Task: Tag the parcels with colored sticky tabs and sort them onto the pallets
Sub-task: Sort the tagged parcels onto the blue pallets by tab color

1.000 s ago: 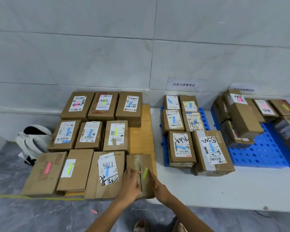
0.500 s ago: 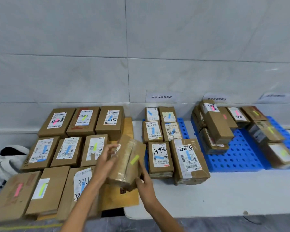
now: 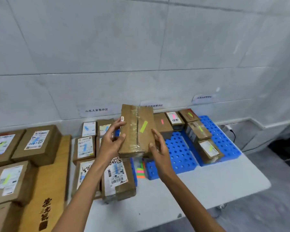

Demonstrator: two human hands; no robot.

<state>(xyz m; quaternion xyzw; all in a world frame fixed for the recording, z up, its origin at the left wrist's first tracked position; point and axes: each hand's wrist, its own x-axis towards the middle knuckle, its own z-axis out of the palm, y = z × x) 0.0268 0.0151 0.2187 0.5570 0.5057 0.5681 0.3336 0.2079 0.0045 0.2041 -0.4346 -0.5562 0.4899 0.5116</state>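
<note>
My left hand (image 3: 110,144) and right hand (image 3: 159,149) grip the brown parcel (image 3: 134,131) mid-frame — tagged with a yellow-green tab (image 3: 143,126), not yet on the blue pallet (image 3: 181,151) — and I think the lower-left boxes (image 3: 8,181) wait too.

One parcel (image 3: 137,131) is held between two hands, a left hand (image 3: 110,144) and a right hand (image 3: 159,148), and it bears one green tab (image 3: 143,126). On the one wooden pallet (image 3: 54,173) at least four parcels show, some cut by the frame edge. The middle blue pallet (image 3: 134,166) carries five in plain sight and a sliver of a sixth behind the left hand. The right blue pallet (image 3: 177,153) shows five, two with pink tabs (image 3: 162,121) and three with green; any behind the held parcel cannot be counted. One pad of tabs (image 3: 140,171) lies on the single worktop (image 3: 208,186). Three signs (image 3: 95,110) hang on the wall (image 3: 141,47).
</note>
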